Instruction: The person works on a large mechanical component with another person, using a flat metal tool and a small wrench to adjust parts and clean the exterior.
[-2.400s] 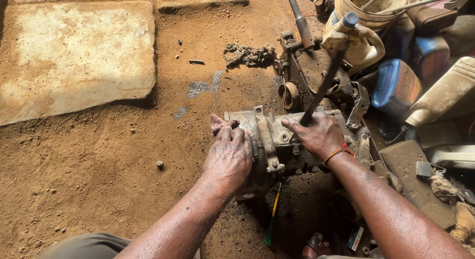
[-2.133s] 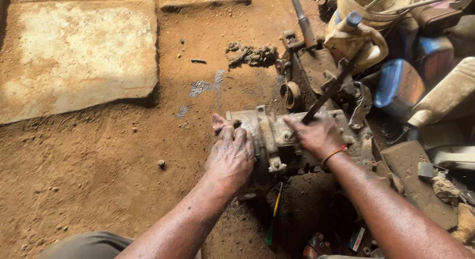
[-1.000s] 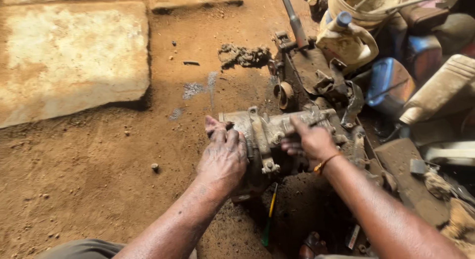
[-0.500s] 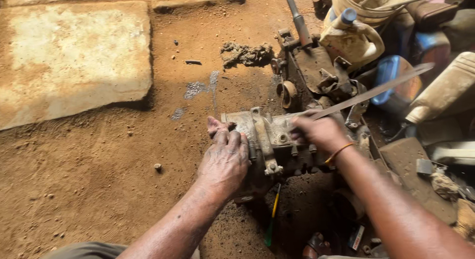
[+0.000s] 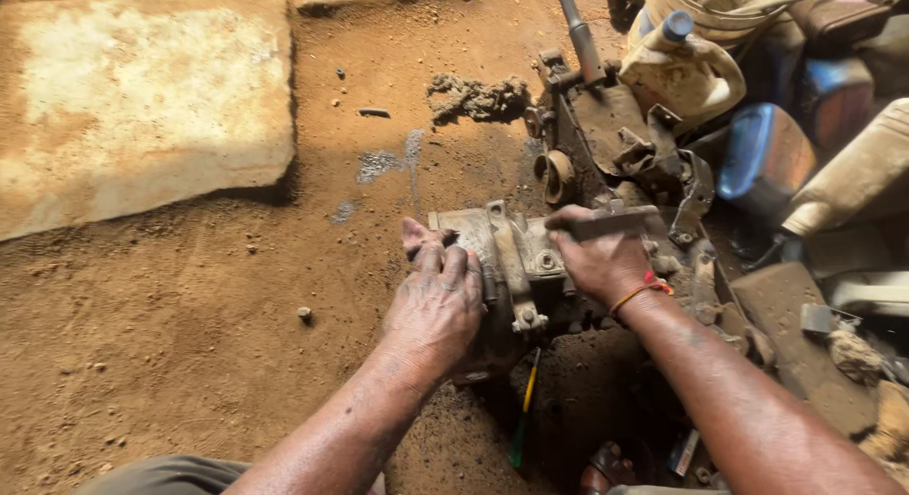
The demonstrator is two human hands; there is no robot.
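A dirty grey metal engine casing point(image 5: 516, 258) lies on the dirt floor at centre. My left hand point(image 5: 436, 301) rests flat on its left side, fingers spread over the edge. My right hand point(image 5: 597, 258) is closed on a long flat metal tool point(image 5: 615, 222), which lies level across the top of the casing; its tip is blurred. A red and orange thread band circles my right wrist. A screwdriver with a green and yellow handle point(image 5: 523, 410) lies on the ground just below the casing.
More greasy engine parts point(image 5: 615, 145) stand behind the casing. A cream plastic jug with a blue cap point(image 5: 686, 69), a blue container point(image 5: 762, 154) and scrap crowd the right side. A concrete slab point(image 5: 142, 97) lies at upper left. A lump of dried mud point(image 5: 478, 97) sits beyond.
The tool in my right hand has swung from pointing up and right down to level across the casing. My left hand has stayed on the casing's left side.
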